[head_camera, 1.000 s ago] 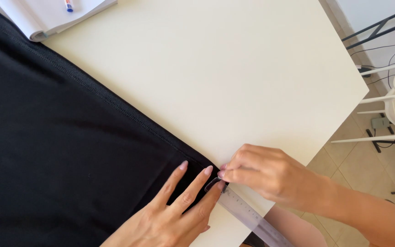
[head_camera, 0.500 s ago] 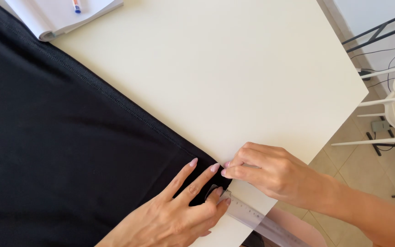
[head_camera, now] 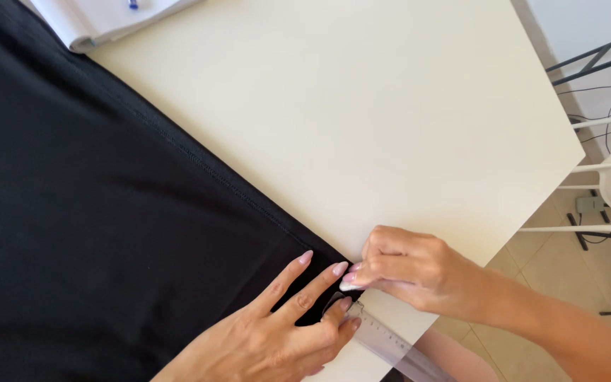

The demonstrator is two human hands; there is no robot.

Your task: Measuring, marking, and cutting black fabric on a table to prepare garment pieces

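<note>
Black cloth (head_camera: 107, 233): spread over the counter (head_camera: 362, 120), hemmed corner at the near edge. Ruler (head_camera: 390, 346): clear, under that corner. My left hand (head_camera: 277, 332): fingers spread flat, pinning cloth and ruler. My right hand (head_camera: 411, 272): pinching small white chalk (head_camera: 348, 286) at the corner. Step, I judge: marking along the ruler. Next: a steady stroke, ruler held firm.

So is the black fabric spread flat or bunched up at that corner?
Spread flat. The black fabric lies smooth on the white table, its hemmed edge straight, with the left hand pressing its corner down.
</note>
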